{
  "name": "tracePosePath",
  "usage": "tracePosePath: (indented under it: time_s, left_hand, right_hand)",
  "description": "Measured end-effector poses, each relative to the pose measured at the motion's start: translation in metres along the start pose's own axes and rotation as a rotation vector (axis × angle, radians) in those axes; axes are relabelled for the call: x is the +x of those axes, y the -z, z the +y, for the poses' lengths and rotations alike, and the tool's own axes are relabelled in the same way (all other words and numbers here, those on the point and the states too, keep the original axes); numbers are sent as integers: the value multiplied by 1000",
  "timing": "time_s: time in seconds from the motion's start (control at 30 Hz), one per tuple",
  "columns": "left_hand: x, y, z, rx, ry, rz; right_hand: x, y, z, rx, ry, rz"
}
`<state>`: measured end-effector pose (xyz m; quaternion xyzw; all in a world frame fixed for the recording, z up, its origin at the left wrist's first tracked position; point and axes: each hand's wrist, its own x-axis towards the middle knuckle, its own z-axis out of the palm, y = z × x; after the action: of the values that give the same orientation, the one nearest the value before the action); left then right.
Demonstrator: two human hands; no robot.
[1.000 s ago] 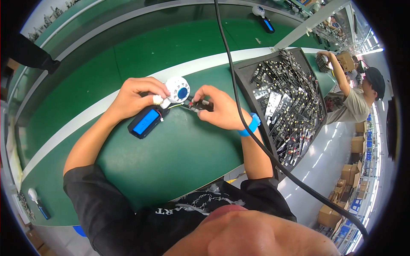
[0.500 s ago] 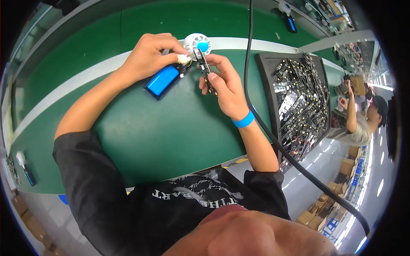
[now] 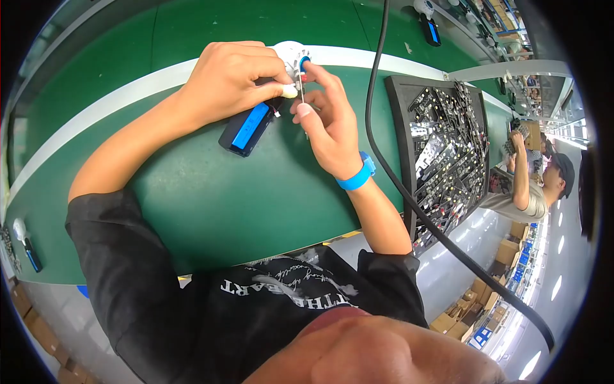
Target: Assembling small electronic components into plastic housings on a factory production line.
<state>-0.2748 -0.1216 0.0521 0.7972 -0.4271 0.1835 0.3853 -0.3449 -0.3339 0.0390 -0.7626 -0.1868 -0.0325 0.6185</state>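
My left hand [image 3: 233,80] rests over a small white round device [image 3: 291,54] and pins it to the green bench, fingertips pinching at its edge. A blue and black battery pack [image 3: 245,128] lies just below that hand, joined by thin wires. My right hand [image 3: 323,121], with a blue wristband [image 3: 357,176], holds a thin metal tool [image 3: 302,86] upright against the white device, right beside the left fingertips.
A black tray [image 3: 400,134] packed with several small circuit parts lies to the right. A thick black cable [image 3: 374,102] hangs across the view. Another white device and blue battery [image 3: 430,25] sit farther along the bench. Another person [image 3: 534,185] works at far right. Cardboard boxes stand on the floor.
The view has shifted so the work sits higher in the picture. My right hand has turned the tool more upright and closed in on the white device; my left hand still covers it.
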Motion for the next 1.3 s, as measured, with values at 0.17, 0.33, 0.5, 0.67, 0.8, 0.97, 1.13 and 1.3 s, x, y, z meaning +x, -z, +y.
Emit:
tracePosePath:
  time_s: [0.17,0.33,0.5,0.67,0.8,0.97,1.13,1.3]
  left_hand:
    - [-4,-3,-3,-15,-1,36]
    - [-1,-4,6,99,-53,55]
    - [0,-3,17,202,-61,32]
    - [-1,-4,19,242,-49,32]
    - [0,-8,22,243,-64,70]
    - [0,-10,26,263,-74,93]
    - [-4,-14,26,349,-130,110]
    - [-5,-10,27,347,-129,94]
  right_hand:
    - [0,0,-3,-18,-101,123]
    - [4,-6,8,-322,86,99]
    - [2,-10,0,-505,185,50]
    - [-1,-16,-3,-536,174,75]
    - [-4,-20,-5,-654,138,83]
    - [-7,-18,-2,-672,159,79]
    - [-10,-19,-11,-615,47,29]
    - [-9,-16,-14,-565,22,-22]
